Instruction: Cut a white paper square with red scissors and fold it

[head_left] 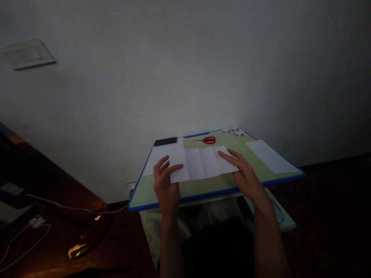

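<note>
A creased white sheet of paper lies on a pale green board with a blue rim. My left hand grips the sheet's near left corner, thumb on top and fingers curled over it. My right hand lies flat with fingers stretched out, pressing on the sheet's right end. Fold lines run across the paper between the two hands.
Red-handled scissors lie at the board's far edge, beside a black object at the far left corner. Small white folded paper pieces sit at the far right corner. Another white sheet lies on the right. White cables run over the dark table at left.
</note>
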